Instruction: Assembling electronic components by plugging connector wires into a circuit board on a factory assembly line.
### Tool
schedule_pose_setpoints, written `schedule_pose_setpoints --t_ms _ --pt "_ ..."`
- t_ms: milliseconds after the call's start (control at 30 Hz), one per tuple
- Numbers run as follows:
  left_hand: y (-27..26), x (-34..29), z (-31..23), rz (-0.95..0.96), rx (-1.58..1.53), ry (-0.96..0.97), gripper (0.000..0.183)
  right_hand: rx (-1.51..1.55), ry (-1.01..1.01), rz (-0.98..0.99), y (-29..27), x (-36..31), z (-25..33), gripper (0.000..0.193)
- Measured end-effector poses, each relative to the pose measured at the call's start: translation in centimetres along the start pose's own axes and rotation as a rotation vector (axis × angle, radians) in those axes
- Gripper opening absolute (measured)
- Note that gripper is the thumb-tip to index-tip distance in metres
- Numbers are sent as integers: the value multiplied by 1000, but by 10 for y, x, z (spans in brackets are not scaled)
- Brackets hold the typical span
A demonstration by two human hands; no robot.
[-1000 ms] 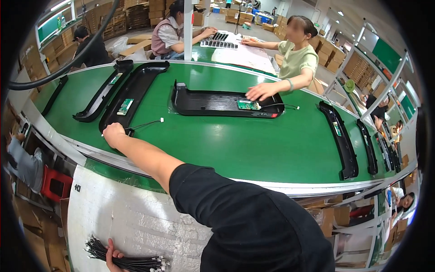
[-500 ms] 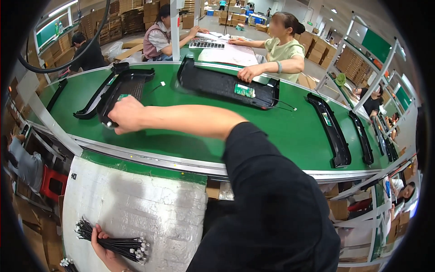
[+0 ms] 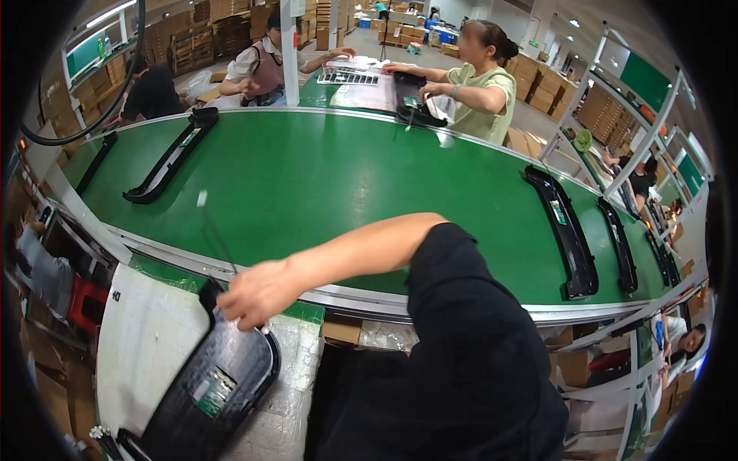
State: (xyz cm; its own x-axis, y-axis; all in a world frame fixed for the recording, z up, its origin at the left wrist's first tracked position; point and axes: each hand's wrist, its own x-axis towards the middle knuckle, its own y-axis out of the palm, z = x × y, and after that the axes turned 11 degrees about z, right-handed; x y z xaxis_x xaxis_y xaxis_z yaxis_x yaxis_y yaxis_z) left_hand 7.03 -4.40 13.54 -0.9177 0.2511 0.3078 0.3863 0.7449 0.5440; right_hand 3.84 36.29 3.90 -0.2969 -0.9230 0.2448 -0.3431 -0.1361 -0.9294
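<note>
My right hand [image 3: 260, 296] is closed on the upper end of a long black plastic housing [image 3: 181, 399], which lies tilted over the white padded work surface [image 3: 142, 323]. A green circuit board [image 3: 214, 396] sits inside the housing. From beside my fingers a thin black wire ends in a white connector [image 3: 202, 199] over the belt. My left hand is out of sight, and the housing covers the spot where it was. At the lower left edge, a bundle of black cables [image 3: 104, 438] with white connectors shows partly.
The green conveyor belt [image 3: 346, 177] carries several black housings, one at left [image 3: 171, 157] and one at right [image 3: 563, 230]. Across it, a person in light green [image 3: 480, 92] handles another housing [image 3: 419, 104]. A metal rail [image 3: 361, 301] edges the belt.
My right hand has brought the housing from the belt down onto the work surface. My left hand and its cable bundle have gone from view. The person opposite has taken a housing off the belt.
</note>
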Motion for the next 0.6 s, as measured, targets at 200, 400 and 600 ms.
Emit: schedule_pose_setpoints --t_ms 200,400,600 --pt "7 5 45 -159 -165 -598 12 137 129 22 20 18 -6 16" --pt "14 34 90 -162 38 -712 14 -93 416 -73 -26 58 14 17" --pt "36 57 133 4 95 -749 15 -146 628 -156 2 102 35 19"
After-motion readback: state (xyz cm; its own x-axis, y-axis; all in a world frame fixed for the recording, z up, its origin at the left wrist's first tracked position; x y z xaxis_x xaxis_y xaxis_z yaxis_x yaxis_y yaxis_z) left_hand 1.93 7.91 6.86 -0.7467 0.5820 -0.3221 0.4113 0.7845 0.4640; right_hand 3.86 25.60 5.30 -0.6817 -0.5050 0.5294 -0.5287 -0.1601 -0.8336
